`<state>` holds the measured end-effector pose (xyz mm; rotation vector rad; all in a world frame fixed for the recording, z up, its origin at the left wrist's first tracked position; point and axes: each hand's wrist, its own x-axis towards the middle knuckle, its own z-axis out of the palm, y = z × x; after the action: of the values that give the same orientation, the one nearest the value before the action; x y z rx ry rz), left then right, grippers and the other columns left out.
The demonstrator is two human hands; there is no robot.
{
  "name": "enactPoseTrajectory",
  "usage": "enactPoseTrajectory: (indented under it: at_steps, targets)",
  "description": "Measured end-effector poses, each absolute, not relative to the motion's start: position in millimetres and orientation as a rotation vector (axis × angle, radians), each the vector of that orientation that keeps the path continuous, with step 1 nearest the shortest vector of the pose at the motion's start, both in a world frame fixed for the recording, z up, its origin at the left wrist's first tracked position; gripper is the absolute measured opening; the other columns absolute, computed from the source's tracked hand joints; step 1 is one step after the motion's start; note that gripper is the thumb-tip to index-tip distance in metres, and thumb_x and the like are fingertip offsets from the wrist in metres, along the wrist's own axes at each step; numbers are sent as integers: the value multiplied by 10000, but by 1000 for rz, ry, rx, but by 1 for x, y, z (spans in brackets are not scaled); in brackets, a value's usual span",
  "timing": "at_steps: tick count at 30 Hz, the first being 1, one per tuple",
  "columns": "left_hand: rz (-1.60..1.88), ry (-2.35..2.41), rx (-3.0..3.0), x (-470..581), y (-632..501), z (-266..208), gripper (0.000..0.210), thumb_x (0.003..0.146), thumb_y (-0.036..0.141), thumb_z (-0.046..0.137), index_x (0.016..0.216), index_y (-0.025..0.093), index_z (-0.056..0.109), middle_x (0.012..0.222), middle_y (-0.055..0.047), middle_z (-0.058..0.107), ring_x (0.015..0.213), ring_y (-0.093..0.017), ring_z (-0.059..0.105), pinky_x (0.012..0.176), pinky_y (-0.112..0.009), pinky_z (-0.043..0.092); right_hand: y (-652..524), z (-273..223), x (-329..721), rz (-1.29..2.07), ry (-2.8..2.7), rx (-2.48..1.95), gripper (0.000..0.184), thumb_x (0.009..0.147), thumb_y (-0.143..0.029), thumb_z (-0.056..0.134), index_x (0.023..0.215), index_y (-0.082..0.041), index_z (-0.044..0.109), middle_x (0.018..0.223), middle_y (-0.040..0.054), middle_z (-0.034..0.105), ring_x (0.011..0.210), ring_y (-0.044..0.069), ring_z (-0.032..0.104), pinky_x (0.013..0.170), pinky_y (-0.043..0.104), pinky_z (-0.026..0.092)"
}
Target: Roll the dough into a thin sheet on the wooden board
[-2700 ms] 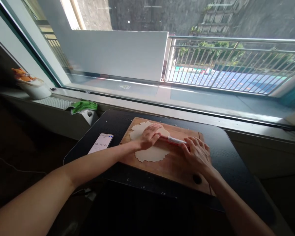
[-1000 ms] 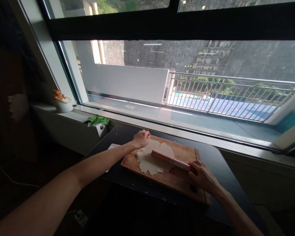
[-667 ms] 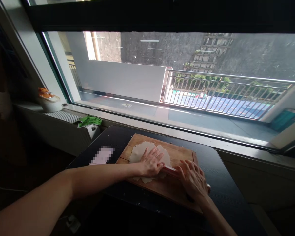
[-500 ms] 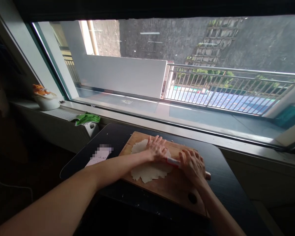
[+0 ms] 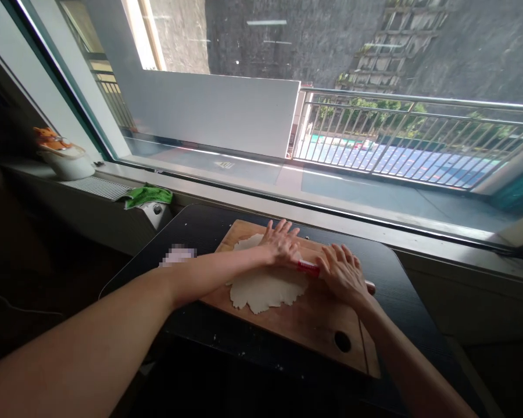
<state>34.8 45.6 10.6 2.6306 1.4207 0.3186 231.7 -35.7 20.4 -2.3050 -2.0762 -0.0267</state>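
A rolling pin (image 5: pixel 308 267) with a red-and-white label lies across a flat sheet of pale dough (image 5: pixel 265 291) and a wooden cutting board (image 5: pixel 311 325). My left hand (image 5: pixel 281 245) presses its palm on the pin's left part, over the dough, fingers stretched out and spread. On the right part rests my right hand (image 5: pixel 342 274), palm down, its fingers also extended. The pin's right end sticks out past this hand; its left end is hidden behind my left hand and forearm. The dough has a ragged near edge.
The board lies on a black table (image 5: pixel 200 232) with small crumbs. A partly blurred pale object (image 5: pixel 178 255) is left of the board. Beyond the table are a window sill (image 5: pixel 253 203), a green cloth (image 5: pixel 148 196) and a white pot (image 5: pixel 67 162).
My fingers have stretched out further over the rolling pin. Its label has turned from mostly white to mostly red. The camera view has tilted down slightly.
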Motion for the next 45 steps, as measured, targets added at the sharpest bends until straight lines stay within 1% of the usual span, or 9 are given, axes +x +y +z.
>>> enactPoseTrajectory:
  at_steps: [4, 8, 12, 18, 25, 32, 39, 42, 45]
  targets:
    - [268, 1562, 2543, 45, 66, 24, 582, 1021, 387, 298, 1555, 168, 372, 1650, -135, 299, 1546, -305, 191, 1233, -602, 133, -11, 33, 228, 143, -1920, -2480, 652, 1016, -517, 196, 1510, -180, 454, 1612, 153, 365, 1501, 320, 290, 1157, 519, 326]
    - [192, 1273, 2669, 25, 25, 1, 601, 1000, 463, 347, 1558, 243, 378, 1653, -80, 311, 1540, -298, 213, 1235, -587, 158, -61, 13, 232, 71, -2162, -2262, 571, 1009, -525, 244, 1409, -260, 554, 1549, 94, 463, 1475, 306, 329, 1147, 529, 335]
    - [234, 1230, 2696, 21, 18, -3, 581, 1000, 469, 363, 1546, 272, 398, 1652, -53, 319, 1544, -275, 198, 1250, -551, 130, -70, 11, 231, 25, -2155, -2237, 564, 1012, -507, 258, 1438, -256, 529, 1541, 94, 475, 1477, 301, 316, 1158, 521, 315]
    - [210, 1554, 2472, 48, 68, 30, 584, 1025, 401, 300, 1533, 127, 388, 1640, -160, 313, 1542, -312, 191, 1223, -609, 158, -8, 42, 220, 231, -1901, -2499, 626, 1022, -504, 182, 1497, -218, 472, 1587, 130, 411, 1484, 308, 318, 1146, 506, 338]
    - [178, 1199, 2689, 24, 22, 7, 560, 998, 467, 365, 1506, 252, 462, 1638, -68, 348, 1543, -296, 190, 1244, -593, 59, -62, 18, 225, 9, -2121, -2313, 555, 1021, -481, 260, 1438, -251, 545, 1587, 99, 415, 1501, 292, 273, 1179, 521, 289]
    - [195, 1554, 2468, 49, 70, 37, 569, 1013, 387, 345, 1539, 178, 395, 1645, -114, 321, 1549, -313, 166, 1231, -617, 119, 4, 32, 227, 207, -1850, -2464, 642, 1020, -505, 202, 1520, -186, 447, 1614, 148, 361, 1506, 309, 268, 1167, 521, 303]
    - [210, 1188, 2678, 22, 19, 17, 505, 1005, 447, 347, 1445, 283, 534, 1581, -48, 447, 1510, -325, 275, 1235, -594, 135, -56, 7, 230, -194, -2171, -2160, 500, 1022, -442, 290, 1350, -279, 631, 1520, 57, 517, 1479, 284, 316, 1170, 484, 315]
    - [178, 1323, 2598, 34, 43, 25, 558, 1007, 472, 333, 1495, 238, 471, 1623, -81, 375, 1525, -333, 233, 1229, -619, 128, -30, 13, 231, -185, -2076, -2248, 523, 1023, -424, 267, 1360, -252, 628, 1550, 78, 482, 1496, 297, 281, 1173, 505, 296]
    - [157, 1522, 2485, 49, 75, 36, 601, 1021, 448, 306, 1551, 173, 370, 1665, -113, 272, 1556, -303, 142, 1239, -604, 94, 7, 25, 230, 4, -1929, -2392, 595, 1018, -468, 218, 1465, -227, 528, 1596, 116, 410, 1496, 305, 288, 1146, 530, 325]
